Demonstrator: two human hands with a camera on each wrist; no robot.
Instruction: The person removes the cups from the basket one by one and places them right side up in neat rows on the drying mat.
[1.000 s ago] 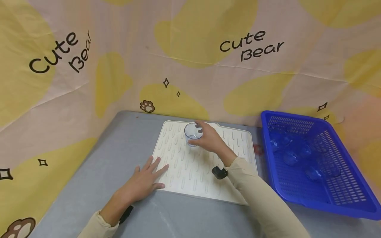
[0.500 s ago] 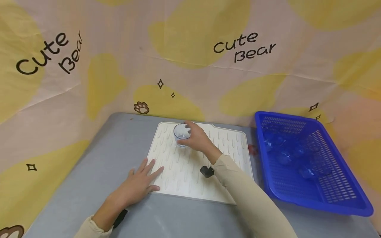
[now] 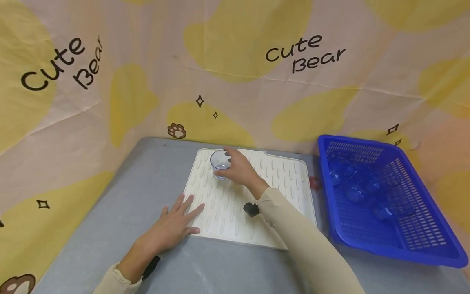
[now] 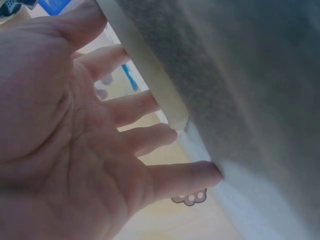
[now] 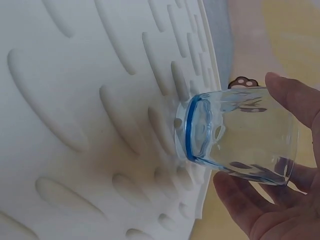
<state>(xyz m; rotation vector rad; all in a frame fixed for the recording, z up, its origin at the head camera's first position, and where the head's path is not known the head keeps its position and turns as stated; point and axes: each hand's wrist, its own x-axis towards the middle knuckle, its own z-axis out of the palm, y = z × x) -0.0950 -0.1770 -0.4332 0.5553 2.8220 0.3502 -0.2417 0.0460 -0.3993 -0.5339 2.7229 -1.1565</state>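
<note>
A clear drinking glass [image 3: 219, 164] stands upright at the back left of a white ridged mat [image 3: 231, 216]. My right hand [image 3: 240, 168] grips it around the side, thumb on the near side and fingers on the far side. In the right wrist view, the blue-tinged base of the glass [image 5: 240, 135] is right at the mat's ridges, between the thumb and fingers of the right hand [image 5: 280, 210]. My left hand [image 3: 171, 226] lies with fingers spread over the mat's front left edge. The left wrist view shows that hand's palm [image 4: 75, 130] with its fingertips at the edge.
To the right of the mat stands a blue plastic basket [image 3: 389, 255] with several clear glasses [image 3: 355, 192] in it. A small red thing [image 3: 314, 183] lies between mat and basket. A printed cloth [image 3: 235, 94] hangs behind the grey table [image 3: 147, 179].
My right hand has moved the glass leftward over the mat, closer to its back left corner. My left hand has kept its place on the mat's edge.
</note>
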